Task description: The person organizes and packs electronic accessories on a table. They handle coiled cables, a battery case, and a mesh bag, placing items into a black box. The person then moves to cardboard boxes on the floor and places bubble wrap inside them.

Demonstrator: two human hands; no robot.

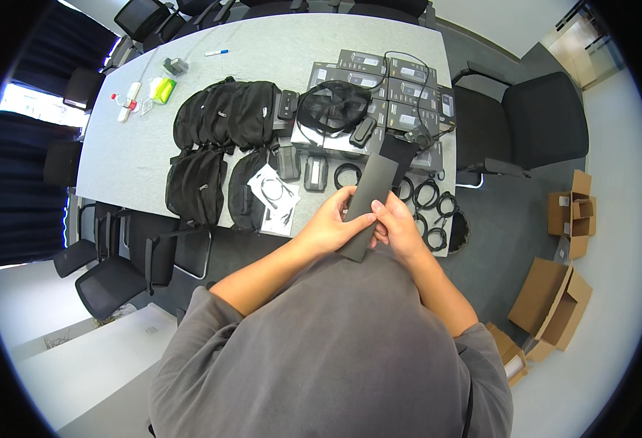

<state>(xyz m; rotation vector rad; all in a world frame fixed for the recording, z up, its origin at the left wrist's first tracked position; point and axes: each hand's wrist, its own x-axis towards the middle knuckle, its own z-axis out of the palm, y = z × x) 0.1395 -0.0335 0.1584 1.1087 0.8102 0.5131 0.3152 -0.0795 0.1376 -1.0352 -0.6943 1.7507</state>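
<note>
Both my left hand and my right hand grip a long, flat dark grey piece, tilted in front of my chest. My thumbs lie on its face; the fingers behind it are partly hidden. A black flat piece shows just beyond its far end; whether the two are joined, I cannot tell. Coiled black cables lie right of my hands. Past them on the table are a black mesh item, a black device and a grey-black case.
Stacked product boxes stand at the table's right side. Black backpacks and white bagged cables are left of centre. A bottle lies farther left. Office chairs surround the table; open cardboard boxes sit on the floor.
</note>
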